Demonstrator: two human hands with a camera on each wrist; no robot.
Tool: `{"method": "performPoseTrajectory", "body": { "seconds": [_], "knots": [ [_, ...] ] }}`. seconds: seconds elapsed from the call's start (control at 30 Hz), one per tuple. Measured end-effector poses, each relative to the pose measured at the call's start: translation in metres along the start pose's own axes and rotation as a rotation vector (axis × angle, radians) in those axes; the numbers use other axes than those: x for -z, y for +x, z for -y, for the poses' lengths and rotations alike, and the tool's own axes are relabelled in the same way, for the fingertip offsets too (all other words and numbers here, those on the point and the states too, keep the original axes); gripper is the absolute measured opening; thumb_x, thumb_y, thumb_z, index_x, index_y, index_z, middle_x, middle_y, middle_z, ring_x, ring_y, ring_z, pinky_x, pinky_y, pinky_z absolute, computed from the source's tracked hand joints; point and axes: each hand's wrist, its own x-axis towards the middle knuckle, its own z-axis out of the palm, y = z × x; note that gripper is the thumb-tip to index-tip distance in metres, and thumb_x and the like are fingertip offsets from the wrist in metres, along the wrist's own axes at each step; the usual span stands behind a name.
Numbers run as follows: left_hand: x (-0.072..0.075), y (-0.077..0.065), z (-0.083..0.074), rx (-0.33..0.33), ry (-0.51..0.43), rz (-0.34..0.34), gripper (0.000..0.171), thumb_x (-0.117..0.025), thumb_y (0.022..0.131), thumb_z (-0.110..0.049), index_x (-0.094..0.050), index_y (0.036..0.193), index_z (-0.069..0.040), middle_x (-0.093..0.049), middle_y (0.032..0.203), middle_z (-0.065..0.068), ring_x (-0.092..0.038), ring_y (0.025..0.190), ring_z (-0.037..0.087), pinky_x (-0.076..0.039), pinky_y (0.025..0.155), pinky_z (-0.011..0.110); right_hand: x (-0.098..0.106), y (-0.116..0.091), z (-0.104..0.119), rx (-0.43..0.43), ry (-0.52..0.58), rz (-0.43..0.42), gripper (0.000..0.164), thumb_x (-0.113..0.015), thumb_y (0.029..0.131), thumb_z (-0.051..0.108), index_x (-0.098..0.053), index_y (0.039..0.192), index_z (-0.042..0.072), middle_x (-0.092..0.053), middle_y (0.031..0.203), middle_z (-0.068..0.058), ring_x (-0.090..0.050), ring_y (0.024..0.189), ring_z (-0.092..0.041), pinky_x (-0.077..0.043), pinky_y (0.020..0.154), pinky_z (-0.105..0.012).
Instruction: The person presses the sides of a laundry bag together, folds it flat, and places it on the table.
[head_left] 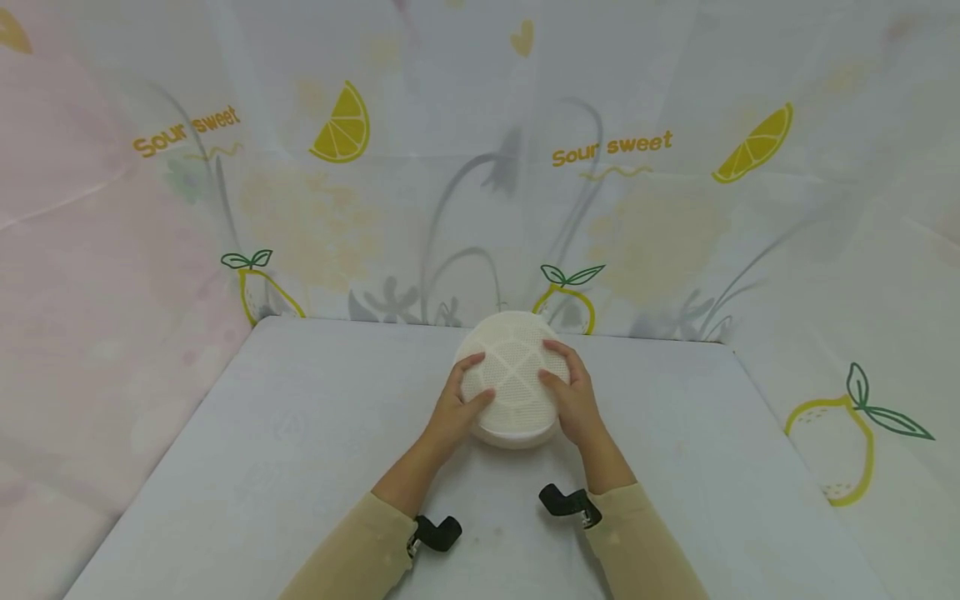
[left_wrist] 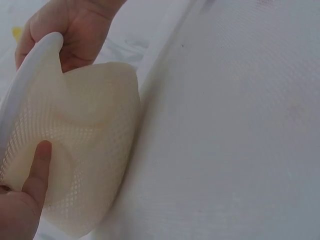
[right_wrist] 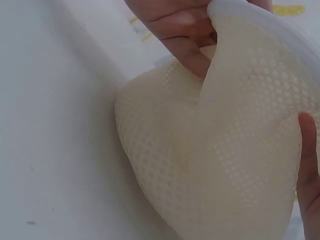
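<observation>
A round, cream-white mesh laundry bag [head_left: 513,379] is held between both hands over the middle of the table, its netted top face turned toward me. My left hand [head_left: 456,407] grips its left side, with thumb and fingers spread over the mesh. On the opposite side my right hand [head_left: 577,400] holds it likewise. Up close in the left wrist view, the soft mesh wall [left_wrist: 100,115] bulges and folds beneath a smooth white rim. Fingers dent the netting [right_wrist: 240,135] in the right wrist view. Whether the lower edge touches the table cannot be made out.
The white tabletop [head_left: 315,433] spreads around the bag. Behind it hangs a pale curtain [head_left: 465,167] printed with lemons and lettering, which also runs down both sides. Black camera mounts [head_left: 438,533] sit on the wrists over beige sleeves [head_left: 360,550].
</observation>
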Motion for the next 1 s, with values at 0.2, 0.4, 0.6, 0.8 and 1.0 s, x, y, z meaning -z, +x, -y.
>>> {"method": "performPoseTrajectory", "body": {
  "seconds": [0.2,0.4,0.6,0.8,1.0],
  "knots": [
    [-0.0017,-0.0001,0.0,0.008,0.048,0.034,0.063,-0.065,0.098,-0.018,-0.034,0.151,-0.032,-0.01,0.166,0.008,-0.015,0.151,0.035,-0.011,0.12,0.056,0.0016,0.0,0.0008,0.007,0.076,0.006,0.052,-0.053,0.099,-0.002,-0.04,0.148,0.007,-0.032,0.156,-0.005,-0.05,0.123,-0.022,-0.054,0.088,-0.025],
    [-0.0019,-0.0009,-0.0013,0.019,0.143,0.051,0.064,-0.064,0.099,-0.022,-0.03,0.152,-0.035,-0.01,0.167,0.01,-0.012,0.152,0.037,-0.009,0.12,0.058,0.0019,0.0001,0.003,-0.013,0.113,0.0,0.054,-0.052,0.098,-0.003,-0.038,0.149,0.008,-0.034,0.153,-0.007,-0.056,0.117,-0.018,-0.055,0.085,-0.026],
    [-0.0008,-0.0006,-0.0014,0.024,0.187,0.059,0.064,-0.064,0.099,-0.025,-0.03,0.152,-0.035,-0.011,0.167,0.01,-0.01,0.152,0.036,-0.009,0.119,0.059,0.0014,-0.0002,0.0026,-0.036,0.157,-0.009,0.054,-0.051,0.099,-0.004,-0.037,0.149,0.008,-0.035,0.153,-0.005,-0.057,0.117,-0.016,-0.055,0.087,-0.026],
    [0.0,0.0022,0.0002,0.023,0.141,0.009,0.062,-0.066,0.097,-0.017,-0.036,0.15,-0.031,-0.016,0.166,0.009,-0.013,0.152,0.035,-0.011,0.12,0.057,-0.0004,-0.0003,0.0024,-0.058,0.188,0.007,0.054,-0.051,0.099,-0.002,-0.036,0.15,0.009,-0.032,0.155,-0.005,-0.057,0.116,-0.016,-0.056,0.083,-0.026],
    [0.0009,0.0032,0.002,0.018,0.056,-0.027,0.062,-0.067,0.095,-0.01,-0.04,0.149,-0.027,-0.021,0.164,0.008,-0.022,0.149,0.034,-0.018,0.119,0.055,-0.0036,-0.0008,0.0009,-0.072,0.185,0.021,0.055,-0.052,0.099,-0.001,-0.035,0.151,0.01,-0.031,0.155,-0.005,-0.055,0.117,-0.017,-0.055,0.083,-0.025]
  ]
}}
